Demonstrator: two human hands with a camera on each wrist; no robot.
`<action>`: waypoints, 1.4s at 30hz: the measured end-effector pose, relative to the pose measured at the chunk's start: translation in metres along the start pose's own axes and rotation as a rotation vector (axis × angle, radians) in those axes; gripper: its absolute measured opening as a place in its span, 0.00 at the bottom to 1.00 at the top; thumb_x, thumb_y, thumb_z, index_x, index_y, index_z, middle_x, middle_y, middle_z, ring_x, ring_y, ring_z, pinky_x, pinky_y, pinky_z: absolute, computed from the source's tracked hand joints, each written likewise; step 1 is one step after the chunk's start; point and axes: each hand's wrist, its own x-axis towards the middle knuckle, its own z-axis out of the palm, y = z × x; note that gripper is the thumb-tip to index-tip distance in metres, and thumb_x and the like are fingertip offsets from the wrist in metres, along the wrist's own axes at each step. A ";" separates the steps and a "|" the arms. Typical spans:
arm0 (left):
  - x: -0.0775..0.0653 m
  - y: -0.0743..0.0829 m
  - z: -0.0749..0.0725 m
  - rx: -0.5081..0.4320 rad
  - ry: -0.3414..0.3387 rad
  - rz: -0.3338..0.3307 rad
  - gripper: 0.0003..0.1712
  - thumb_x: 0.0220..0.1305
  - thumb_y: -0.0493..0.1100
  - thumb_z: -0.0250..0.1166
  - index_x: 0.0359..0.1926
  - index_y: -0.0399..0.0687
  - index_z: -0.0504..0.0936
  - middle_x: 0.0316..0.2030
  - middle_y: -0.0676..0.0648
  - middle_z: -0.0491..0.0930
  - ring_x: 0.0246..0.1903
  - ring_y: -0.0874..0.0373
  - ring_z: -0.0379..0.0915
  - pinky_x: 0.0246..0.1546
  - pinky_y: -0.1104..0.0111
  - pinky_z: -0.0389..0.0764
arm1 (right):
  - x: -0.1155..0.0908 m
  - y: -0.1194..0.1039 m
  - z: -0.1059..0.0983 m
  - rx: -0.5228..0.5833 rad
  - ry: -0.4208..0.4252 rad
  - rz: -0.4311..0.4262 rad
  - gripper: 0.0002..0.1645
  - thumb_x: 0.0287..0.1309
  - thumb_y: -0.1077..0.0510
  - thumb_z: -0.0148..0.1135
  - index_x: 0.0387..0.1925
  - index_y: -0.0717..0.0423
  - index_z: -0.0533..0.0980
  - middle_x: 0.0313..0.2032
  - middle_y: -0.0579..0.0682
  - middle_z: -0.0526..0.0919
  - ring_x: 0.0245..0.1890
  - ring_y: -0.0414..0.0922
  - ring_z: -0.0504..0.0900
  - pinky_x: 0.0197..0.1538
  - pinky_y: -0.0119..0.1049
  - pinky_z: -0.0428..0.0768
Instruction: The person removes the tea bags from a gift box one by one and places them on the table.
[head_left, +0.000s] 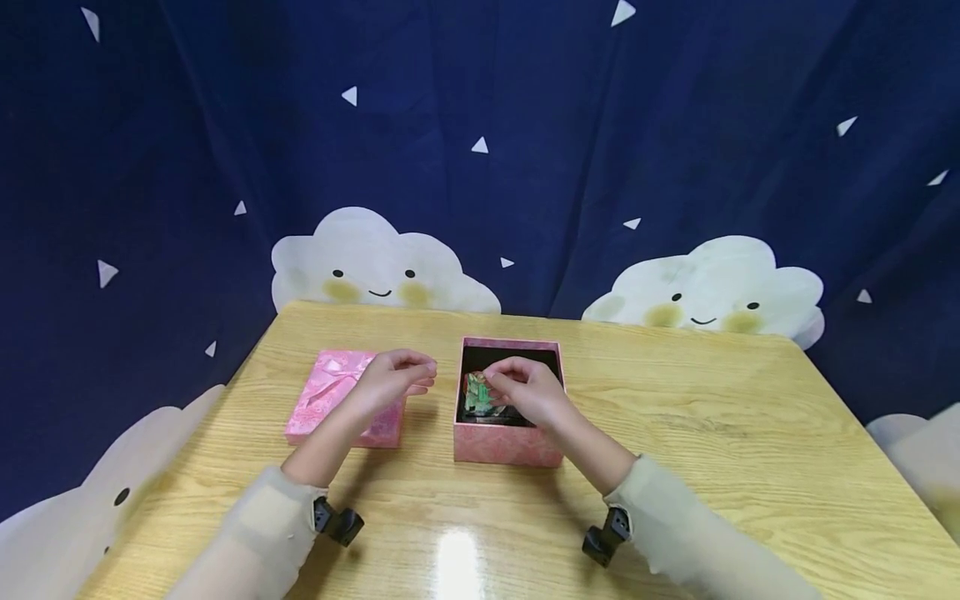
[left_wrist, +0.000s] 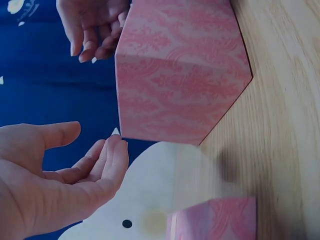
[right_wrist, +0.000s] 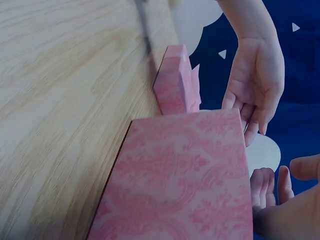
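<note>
An open pink patterned box [head_left: 508,443] with a dark inside stands in the middle of the table. Inside it lies a green patterned item [head_left: 480,393], partly covered by my right hand in the head view. That right hand [head_left: 528,390] is over the box opening, its fingers loosely bent with nothing seen between them in the wrist views. My left hand [head_left: 393,379] hovers left of the box, thumb apart from the relaxed fingers, holding nothing. Below and behind it, the pink lid [head_left: 318,408] with a ribbon bow lies on the table, partly hidden by the forearm.
The wooden table [head_left: 697,433] spreads out to both sides of the box. A dark blue curtain [head_left: 525,167] with white triangles and smiling clouds hangs along its back and sides. Black wrist cameras [head_left: 339,522] are strapped over both sleeves.
</note>
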 end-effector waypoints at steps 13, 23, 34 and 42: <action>0.009 -0.006 0.017 -0.102 -0.027 -0.032 0.16 0.66 0.33 0.55 0.50 0.23 0.73 0.42 0.38 0.79 0.39 0.58 0.79 0.56 0.54 0.83 | 0.010 0.007 -0.021 0.007 -0.079 0.041 0.18 0.66 0.60 0.55 0.49 0.72 0.73 0.34 0.53 0.83 0.29 0.37 0.80 0.44 0.35 0.87; 0.012 -0.010 0.022 -0.064 -0.022 -0.079 0.18 0.62 0.34 0.62 0.50 0.26 0.75 0.39 0.40 0.82 0.38 0.55 0.82 0.52 0.57 0.85 | 0.018 -0.001 -0.023 -0.124 -0.145 0.171 0.21 0.65 0.56 0.56 0.50 0.70 0.72 0.40 0.59 0.81 0.33 0.40 0.80 0.41 0.30 0.86; 0.017 -0.018 0.027 -0.203 -0.033 -0.121 0.20 0.60 0.32 0.64 0.51 0.26 0.74 0.37 0.43 0.82 0.39 0.55 0.83 0.53 0.58 0.84 | 0.028 0.004 -0.020 -0.215 -0.127 0.364 0.24 0.63 0.51 0.59 0.51 0.67 0.73 0.50 0.58 0.75 0.42 0.47 0.75 0.53 0.37 0.83; 0.021 -0.016 0.030 -0.246 -0.027 -0.172 0.17 0.59 0.31 0.65 0.48 0.26 0.76 0.33 0.45 0.82 0.37 0.55 0.83 0.52 0.59 0.85 | 0.036 0.005 -0.020 -0.113 -0.078 0.469 0.33 0.64 0.50 0.57 0.60 0.67 0.62 0.44 0.53 0.64 0.38 0.44 0.66 0.50 0.35 0.77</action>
